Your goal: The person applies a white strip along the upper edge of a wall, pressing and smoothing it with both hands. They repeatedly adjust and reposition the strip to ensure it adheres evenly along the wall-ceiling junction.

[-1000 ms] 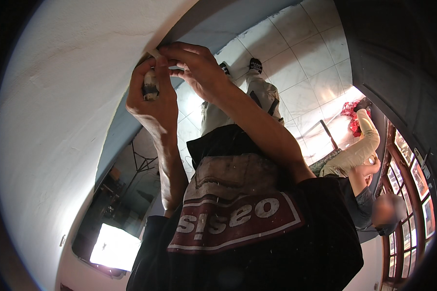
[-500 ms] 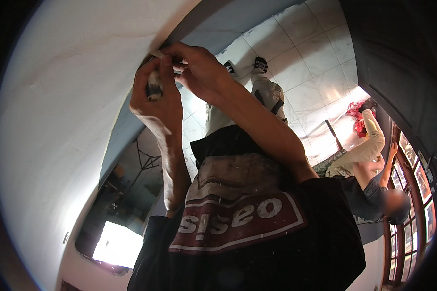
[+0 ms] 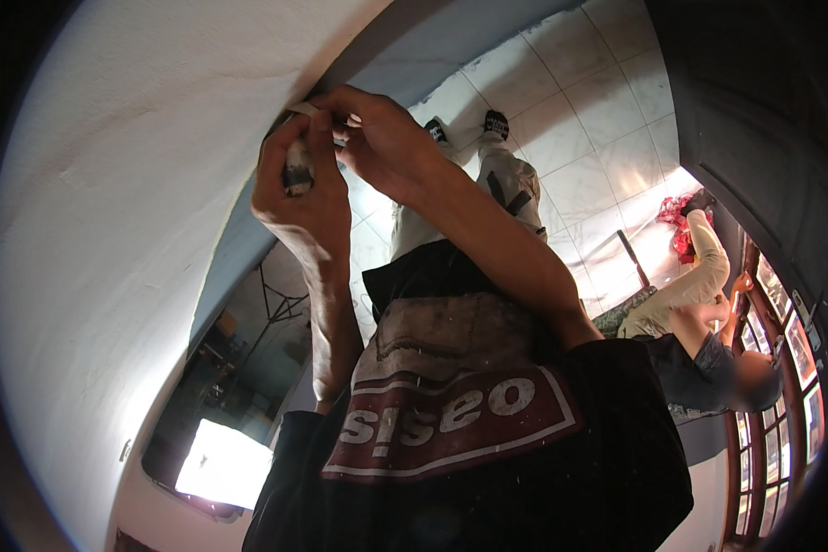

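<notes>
Raised close to the white wall's edge, my left hand (image 3: 294,189) curls around a small pale object with a dark band, which looks like a roll of masking tape (image 3: 298,166). Its fingers cover much of the roll. At the fingertips a short pale strip of tape (image 3: 303,109) shows. My right hand (image 3: 377,138) meets the left one there, its thumb and index finger bent in a pinch at the strip. The exact contact of the right fingertips is partly hidden.
A white wall (image 3: 110,202) borders my left, with a blue-grey lower band (image 3: 405,46). Below lies a tiled floor (image 3: 580,120). Another person (image 3: 699,340) crouches at the right beside paned doors (image 3: 768,442) and a red bundle (image 3: 679,225). A bright screen (image 3: 223,463) glows lower left.
Both hands appear slightly lower and further right, still together at the tape. The other person's head has shifted a little toward the doors.
</notes>
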### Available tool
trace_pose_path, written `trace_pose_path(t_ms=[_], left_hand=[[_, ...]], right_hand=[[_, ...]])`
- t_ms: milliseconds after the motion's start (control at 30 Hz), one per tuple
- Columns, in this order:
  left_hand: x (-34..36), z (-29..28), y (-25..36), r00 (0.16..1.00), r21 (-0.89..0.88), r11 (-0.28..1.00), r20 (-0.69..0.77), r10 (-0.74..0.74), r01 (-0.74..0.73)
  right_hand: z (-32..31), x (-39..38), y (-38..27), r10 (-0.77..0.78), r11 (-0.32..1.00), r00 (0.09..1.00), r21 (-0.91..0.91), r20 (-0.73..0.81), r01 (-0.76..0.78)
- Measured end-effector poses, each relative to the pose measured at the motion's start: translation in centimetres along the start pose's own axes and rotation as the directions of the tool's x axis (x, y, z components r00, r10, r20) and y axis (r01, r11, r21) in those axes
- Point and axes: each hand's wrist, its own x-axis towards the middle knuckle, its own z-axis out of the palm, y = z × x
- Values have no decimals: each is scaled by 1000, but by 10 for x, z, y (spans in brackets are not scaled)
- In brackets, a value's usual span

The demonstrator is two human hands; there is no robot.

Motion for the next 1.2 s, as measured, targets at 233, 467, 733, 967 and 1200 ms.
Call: trace_pose_path(t_ms=[233,467,733,967,1200], left_hand=[[0,3,3,1000,3,1000,8,-18,18],[0,6,-2,999,-30,999,3,43,-43],[0,7,-6,998,-17,998,10,62,-62],[-2,7,-6,996,6,996,8,84,-84],[-6,5,-9,999,-10,1000,27,28,-28]], right_hand=[[-1,-3,-6,34,999,999,-20,32,-33],[1,-3,-8,24,1000,998,9,-52,-23],[-10,4,-8,13,1000,998,-27,61,-11],[-7,0,-9,14,1000,998,-23,54,-13],[-6,-3,-7,-10,998,999,-57,44,13]])
